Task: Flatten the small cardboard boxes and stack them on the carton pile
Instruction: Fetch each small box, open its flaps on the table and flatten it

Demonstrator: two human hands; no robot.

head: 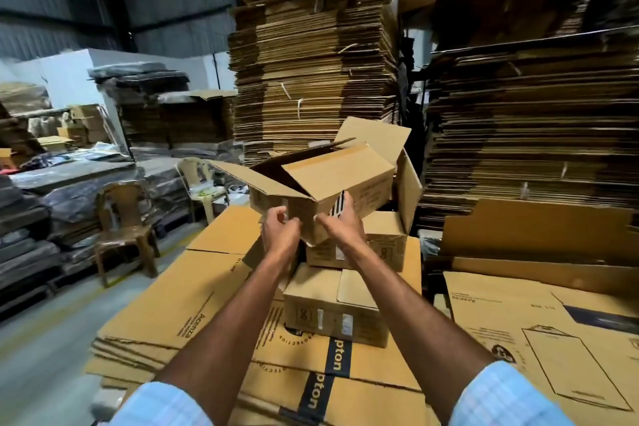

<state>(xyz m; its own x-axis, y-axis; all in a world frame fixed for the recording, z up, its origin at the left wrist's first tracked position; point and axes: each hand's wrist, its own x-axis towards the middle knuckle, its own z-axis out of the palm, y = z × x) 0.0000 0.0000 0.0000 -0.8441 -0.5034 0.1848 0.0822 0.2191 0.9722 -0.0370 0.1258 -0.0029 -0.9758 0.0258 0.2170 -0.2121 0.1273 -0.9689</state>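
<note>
The fingers point(278, 215) of the left hand point(281, 232) are curling onto the near bottom corner of the box point(349, 190), pinching its lower edge. The right hand point(342, 223) is gripping the same corner from the other side, with its thumb lying across the front and its fingers reaching up the long face over a striped label point(336, 207). Both hands are therefore closing on the cardboard, neither one hanging loose.

Working low on that corner looks deliberate. The hands are probably going for the bottom seam, since the top flaps are already standing open and the base is what is keeping the box square.

The box is being held in the air, clear of what lies under it. That is leaving the underside free to be pulled apart.

Its open mouth is facing up, tipping slightly toward the person. One flap is spreading out to the left, one is leaning over the opening, and one is rising at the far side. Its long axis is running from the near corner away to the right.

Below it, a lower box point(383, 245) and a front box point(321, 316) are sitting unflattened on the pile point(166, 308) of flat cartons, which is waiting close under the hands as the place to stack. Tall stacks point(311, 62) are standing well behind.
</note>
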